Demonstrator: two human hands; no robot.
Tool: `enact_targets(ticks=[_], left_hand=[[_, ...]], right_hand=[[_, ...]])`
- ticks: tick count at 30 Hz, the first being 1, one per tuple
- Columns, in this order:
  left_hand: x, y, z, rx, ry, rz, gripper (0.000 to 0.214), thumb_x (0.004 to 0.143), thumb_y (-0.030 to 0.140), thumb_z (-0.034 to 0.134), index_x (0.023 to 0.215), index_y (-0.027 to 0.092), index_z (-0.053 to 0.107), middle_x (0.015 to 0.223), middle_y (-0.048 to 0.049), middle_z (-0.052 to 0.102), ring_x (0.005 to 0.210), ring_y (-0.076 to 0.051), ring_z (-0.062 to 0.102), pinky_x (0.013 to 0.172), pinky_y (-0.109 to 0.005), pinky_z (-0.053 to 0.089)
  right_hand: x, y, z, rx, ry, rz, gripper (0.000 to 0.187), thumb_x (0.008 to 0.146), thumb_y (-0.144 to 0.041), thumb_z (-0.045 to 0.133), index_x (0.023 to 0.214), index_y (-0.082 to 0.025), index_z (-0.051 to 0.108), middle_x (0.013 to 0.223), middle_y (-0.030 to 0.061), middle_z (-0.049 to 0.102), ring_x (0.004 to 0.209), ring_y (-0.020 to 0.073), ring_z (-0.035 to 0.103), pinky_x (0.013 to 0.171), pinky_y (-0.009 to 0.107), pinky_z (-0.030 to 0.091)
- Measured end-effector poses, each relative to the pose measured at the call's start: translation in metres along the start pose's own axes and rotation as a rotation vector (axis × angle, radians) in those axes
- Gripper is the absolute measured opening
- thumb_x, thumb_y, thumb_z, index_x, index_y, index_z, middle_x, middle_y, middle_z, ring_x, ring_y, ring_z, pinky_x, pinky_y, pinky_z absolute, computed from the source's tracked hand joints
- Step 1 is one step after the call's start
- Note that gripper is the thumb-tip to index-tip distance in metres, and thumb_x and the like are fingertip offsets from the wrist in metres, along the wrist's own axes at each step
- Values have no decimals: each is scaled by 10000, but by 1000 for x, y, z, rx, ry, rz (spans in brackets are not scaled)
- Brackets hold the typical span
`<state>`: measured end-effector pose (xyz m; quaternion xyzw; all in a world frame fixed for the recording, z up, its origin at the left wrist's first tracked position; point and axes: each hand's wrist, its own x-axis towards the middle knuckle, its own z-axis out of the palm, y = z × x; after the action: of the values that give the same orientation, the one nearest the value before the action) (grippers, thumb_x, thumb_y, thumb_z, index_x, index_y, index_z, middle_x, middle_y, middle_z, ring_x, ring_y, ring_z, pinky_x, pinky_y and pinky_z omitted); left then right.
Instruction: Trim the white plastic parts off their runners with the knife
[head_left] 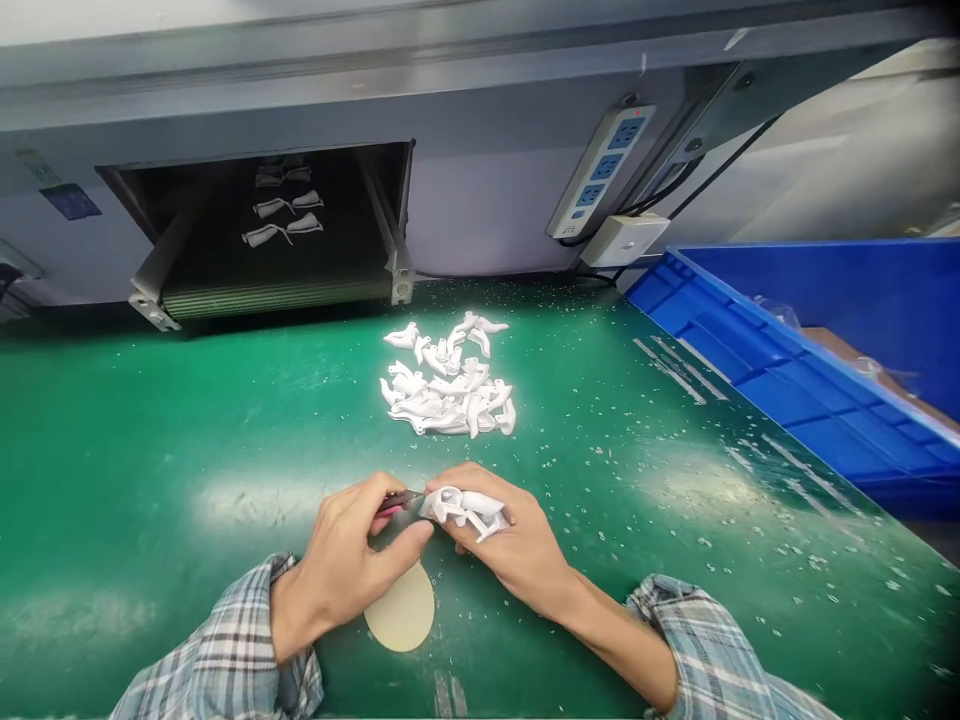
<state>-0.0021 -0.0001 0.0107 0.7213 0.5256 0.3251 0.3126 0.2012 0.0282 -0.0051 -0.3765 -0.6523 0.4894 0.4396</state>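
My left hand (349, 545) is closed around a small knife (396, 502) with a dark and pink handle. Its blade tip points right, at the edge of the white plastic parts (469, 508) in my right hand (517, 545). My right fingers wrap round these curved, hollow pieces; whether the blade touches them I cannot tell. Beyond my hands lies a pile of similar white plastic pieces (450, 390). A round cream-coloured disc (405, 610) lies on the green table under my left wrist and thumb.
A conveyor belt (262, 295) comes out of a machine opening at the back left, carrying several white parts (281, 232). A power strip (604, 170) is fixed to the machine. A blue bin (795, 370) stands at the right. Small white scraps dot the green table (187, 420).
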Motion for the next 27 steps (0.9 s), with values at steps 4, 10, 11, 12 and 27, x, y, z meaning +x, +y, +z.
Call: enact_targets(ticks=[4, 10, 11, 12, 27], left_hand=[[-2, 1, 2, 34, -63, 62, 242, 975, 408, 564, 840, 213, 515, 672, 54, 523, 588, -107, 451, 582, -223, 328], [-2, 1, 3, -25, -133, 13, 252, 997, 412, 538, 843, 215, 509, 660, 64, 500, 578, -97, 423, 579, -222, 309], [-2, 1, 3, -33, -142, 8, 248, 997, 411, 537, 848, 215, 511, 664, 63, 504, 580, -98, 426, 579, -221, 308], [-2, 1, 2, -36, -151, 5, 249, 1000, 412, 533, 850, 215, 510, 668, 62, 507, 583, -98, 426, 580, -222, 307], [-2, 3, 2, 46, -204, 38, 335, 1035, 403, 450, 763, 216, 399, 663, 44, 471, 581, -122, 372, 567, -268, 278]], right_hand=[[0, 0, -3, -163, -21, -276, 234, 913, -181, 703, 1136, -249, 720, 988, 55, 731, 871, 179, 698, 751, 270, 555], [0, 2, -3, -244, -28, -352, 270, 920, -149, 692, 1179, -228, 697, 1010, 69, 717, 885, 181, 699, 758, 274, 556], [-1, 2, -4, -251, -27, -361, 271, 921, -150, 692, 1181, -226, 695, 1013, 70, 716, 883, 182, 699, 756, 275, 556], [-1, 1, -4, -258, -26, -367, 270, 922, -148, 690, 1181, -224, 693, 1013, 70, 717, 880, 181, 699, 753, 276, 557], [-3, -1, -6, -369, -2, -414, 248, 930, -134, 655, 1160, -223, 684, 1016, 75, 739, 888, 193, 720, 742, 299, 578]])
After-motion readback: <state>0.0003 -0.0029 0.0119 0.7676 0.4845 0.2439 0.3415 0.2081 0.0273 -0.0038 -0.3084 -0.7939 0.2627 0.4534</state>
